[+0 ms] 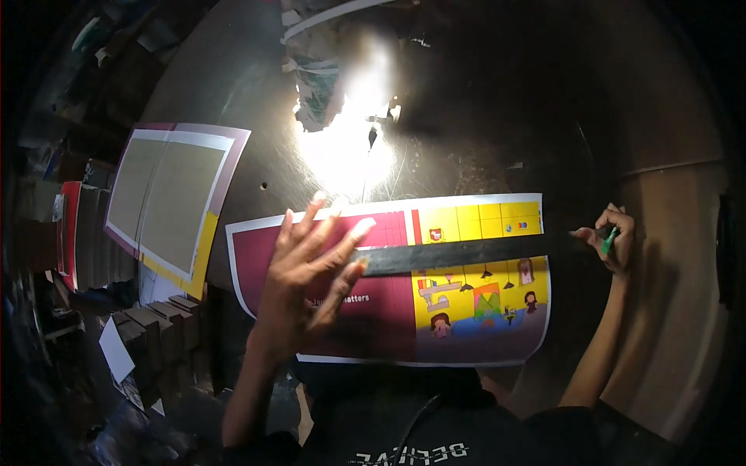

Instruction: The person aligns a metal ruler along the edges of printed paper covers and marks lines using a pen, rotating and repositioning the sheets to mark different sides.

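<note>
One black garment [482, 431] fills the nearest edge. Directly beyond it, one rectangular printed paper sheet [381, 322] lies on the dark, scuffed worktop [256, 101]. The sheet has two main panels: plain maroon at left, illustrated yellow at right. White margins show on its edges.

One flat, straight black ruler [474, 252] lies crosswise over the sheet. Two hands are present. The left hand [297, 268] is spread wide, palm down, fingertips at the ruler's left end. The right hand [619, 250], beyond the sheet's right edge, is closed around one slim green tool [610, 239]; whether it touches the ruler cannot be told.

To the left, one stack of brown blocks [159, 322] carries square edges. Farther out lies a second sheet [231, 155], bordered purple and yellow, bearing two smooth grey boards [190, 180]. Farthest, one bright light [364, 93] glares.
</note>
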The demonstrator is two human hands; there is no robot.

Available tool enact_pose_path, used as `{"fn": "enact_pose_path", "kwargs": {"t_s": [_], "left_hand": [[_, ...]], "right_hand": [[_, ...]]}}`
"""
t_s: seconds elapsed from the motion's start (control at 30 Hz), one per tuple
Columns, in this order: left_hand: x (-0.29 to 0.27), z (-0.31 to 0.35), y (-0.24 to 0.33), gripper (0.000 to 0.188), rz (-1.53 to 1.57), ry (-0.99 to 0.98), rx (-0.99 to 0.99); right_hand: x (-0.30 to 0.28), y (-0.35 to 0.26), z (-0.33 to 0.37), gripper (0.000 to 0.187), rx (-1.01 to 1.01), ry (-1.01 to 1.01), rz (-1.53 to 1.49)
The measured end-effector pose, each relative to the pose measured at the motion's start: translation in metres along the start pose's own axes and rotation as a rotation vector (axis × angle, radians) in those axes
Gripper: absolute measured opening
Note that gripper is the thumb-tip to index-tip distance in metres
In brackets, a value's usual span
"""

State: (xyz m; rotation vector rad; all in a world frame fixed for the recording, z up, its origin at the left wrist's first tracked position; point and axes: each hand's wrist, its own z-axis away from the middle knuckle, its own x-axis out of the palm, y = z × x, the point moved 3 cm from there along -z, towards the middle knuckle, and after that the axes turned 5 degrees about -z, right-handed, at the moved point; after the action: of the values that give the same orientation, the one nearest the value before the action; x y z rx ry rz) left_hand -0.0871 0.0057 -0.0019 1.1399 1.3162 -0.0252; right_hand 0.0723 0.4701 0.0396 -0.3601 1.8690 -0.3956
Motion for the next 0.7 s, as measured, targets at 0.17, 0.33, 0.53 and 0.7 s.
{"fn": "enact_pose_path", "kwargs": {"t_s": [0.17,0.33,0.53,0.7], "left_hand": [[0.010,0.003,0.009,0.037,-0.218,-0.098,0.133],[0.010,-0.001,0.014,0.039,-0.247,-0.142,0.083],[0.005,-0.006,0.015,0.034,-0.207,-0.136,0.041],[0.007,-0.005,0.013,0.034,-0.194,-0.115,0.043]], "right_hand": [[0.003,0.020,0.014,0.064,0.089,-0.052,0.030],[0.005,0.018,0.012,0.060,0.111,-0.093,0.021],[0.000,0.021,0.023,0.055,0.162,-0.143,0.107],[0.003,0.014,0.019,0.051,0.140,-0.129,0.033]]}}
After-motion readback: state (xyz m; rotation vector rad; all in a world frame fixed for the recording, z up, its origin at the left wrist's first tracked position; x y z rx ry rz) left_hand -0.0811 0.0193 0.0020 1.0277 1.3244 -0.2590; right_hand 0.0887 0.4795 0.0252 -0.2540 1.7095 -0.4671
